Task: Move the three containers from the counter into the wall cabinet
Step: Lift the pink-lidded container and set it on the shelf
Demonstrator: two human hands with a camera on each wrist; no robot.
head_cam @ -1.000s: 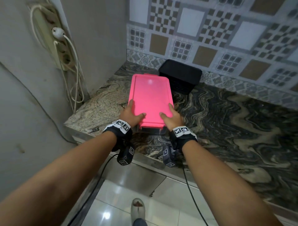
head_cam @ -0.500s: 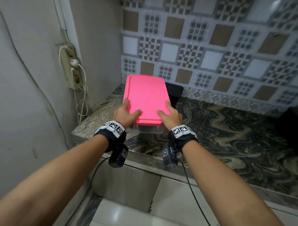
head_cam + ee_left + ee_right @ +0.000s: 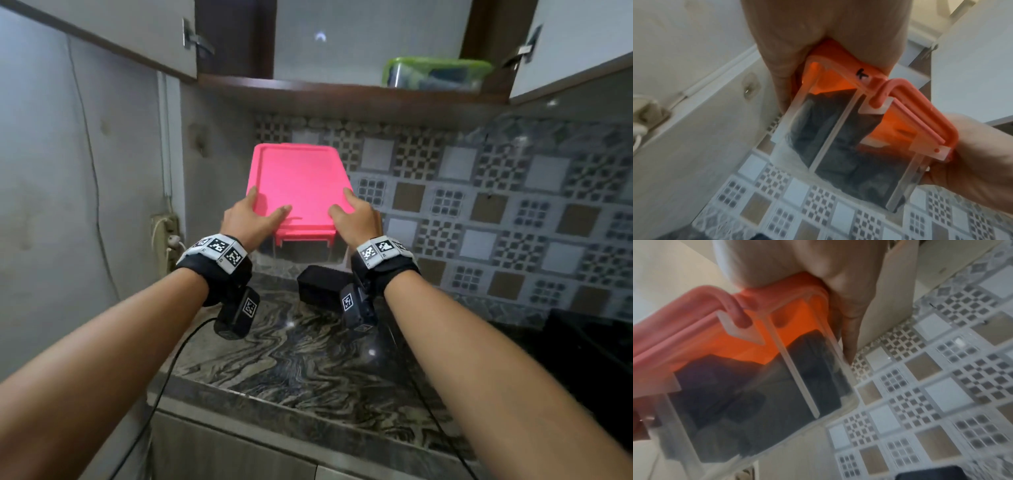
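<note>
A clear container with a pink lid (image 3: 297, 185) hangs in the air above the counter, level and below the open wall cabinet (image 3: 335, 89). My left hand (image 3: 255, 216) grips its near left corner, thumb on the lid. My right hand (image 3: 352, 214) grips the near right corner the same way. Through the clear walls, dark contents show in the pink-lidded container (image 3: 840, 146) (image 3: 760, 394). A green-lidded container (image 3: 436, 73) stands on the cabinet shelf at the right. A black container (image 3: 320, 287) sits on the counter by the tiled wall, partly hidden behind my right wrist.
The marbled counter (image 3: 308, 370) runs to the right, with a dark object (image 3: 589, 346) at its far right. Open cabinet doors (image 3: 568, 44) flank the shelf on both sides. A power strip with a white plug (image 3: 168, 236) hangs on the left wall.
Both hands have lifted the pink-lidded container off the counter and up toward the cabinet. My view has tilted up, bringing the shelf and the green-lidded container into sight.
</note>
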